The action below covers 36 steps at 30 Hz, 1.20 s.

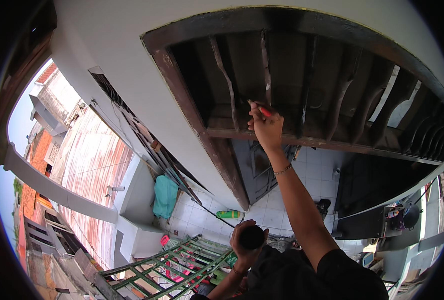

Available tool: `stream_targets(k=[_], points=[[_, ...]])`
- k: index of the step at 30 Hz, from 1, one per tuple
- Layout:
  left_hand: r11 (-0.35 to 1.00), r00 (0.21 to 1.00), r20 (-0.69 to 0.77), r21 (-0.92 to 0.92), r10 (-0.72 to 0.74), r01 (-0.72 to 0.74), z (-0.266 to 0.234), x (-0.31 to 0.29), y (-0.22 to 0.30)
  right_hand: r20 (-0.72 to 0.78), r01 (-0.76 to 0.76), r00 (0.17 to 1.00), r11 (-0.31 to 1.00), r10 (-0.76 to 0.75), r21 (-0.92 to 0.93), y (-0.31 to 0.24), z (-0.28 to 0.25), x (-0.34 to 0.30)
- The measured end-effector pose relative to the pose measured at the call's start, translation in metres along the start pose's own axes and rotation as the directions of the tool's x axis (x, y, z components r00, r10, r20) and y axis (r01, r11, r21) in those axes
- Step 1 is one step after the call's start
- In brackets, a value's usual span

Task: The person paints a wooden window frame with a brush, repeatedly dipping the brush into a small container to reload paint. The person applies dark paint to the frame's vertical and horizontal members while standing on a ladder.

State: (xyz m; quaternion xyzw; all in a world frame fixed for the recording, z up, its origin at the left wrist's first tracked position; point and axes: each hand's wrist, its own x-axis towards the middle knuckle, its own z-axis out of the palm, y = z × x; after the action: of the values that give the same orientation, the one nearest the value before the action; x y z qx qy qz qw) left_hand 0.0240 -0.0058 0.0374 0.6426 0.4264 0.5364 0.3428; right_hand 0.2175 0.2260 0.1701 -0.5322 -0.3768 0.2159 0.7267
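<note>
My right hand (269, 131) is raised to the dark wooden grille (267, 65) above the doorway, its fingers closed round a small paintbrush (266, 111) with a red handle. The brush's tip points up and left, between two wavy upright slats; whether it touches the wood I cannot tell. Several slats are dark and glossy, while the two nearest the hand show pale, worn edges. Lower down, close to my body, my left hand (240, 248) grips a round container (252, 237) with a dark inside. What fills it is too dark to make out.
A green metal scaffold (167, 267) stands below on the left. White floor tiles (197, 217) lie far beneath, with a green bottle (229, 214) and a teal cloth (165, 196). The dark door frame (217, 155) meets a white wall (117, 45). A black counter (364, 225) is at the right.
</note>
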Motion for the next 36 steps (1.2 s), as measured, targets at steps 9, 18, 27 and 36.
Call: stream_targets(k=[9, 18, 27, 36], points=[[0.999, 1.0, 0.011, -0.032, -0.005, 0.005, 0.002, -0.001, 0.001, -0.061, -0.024, 0.998, 0.999, 0.026, 0.045, 0.003, -0.006, -0.017], [0.998, 0.999, 0.031, -0.059, -0.014, 0.016, 0.004, 0.0, -0.001, -0.082, 0.039, 0.996, 0.991, -0.028, 0.127, 0.02, -0.013, -0.031], [0.999, 1.0, -0.002, -0.032, -0.02, 0.02, 0.002, 0.001, -0.006, -0.131, 0.151, 0.982, 0.985, -0.139, 0.087, 0.025, -0.015, -0.04], [1.0, 1.0, -0.005, -0.006, -0.015, 0.015, 0.0, 0.002, -0.014, -0.05, 0.165, 0.986, 0.977, -0.159, 0.135, 0.018, -0.02, -0.047]])
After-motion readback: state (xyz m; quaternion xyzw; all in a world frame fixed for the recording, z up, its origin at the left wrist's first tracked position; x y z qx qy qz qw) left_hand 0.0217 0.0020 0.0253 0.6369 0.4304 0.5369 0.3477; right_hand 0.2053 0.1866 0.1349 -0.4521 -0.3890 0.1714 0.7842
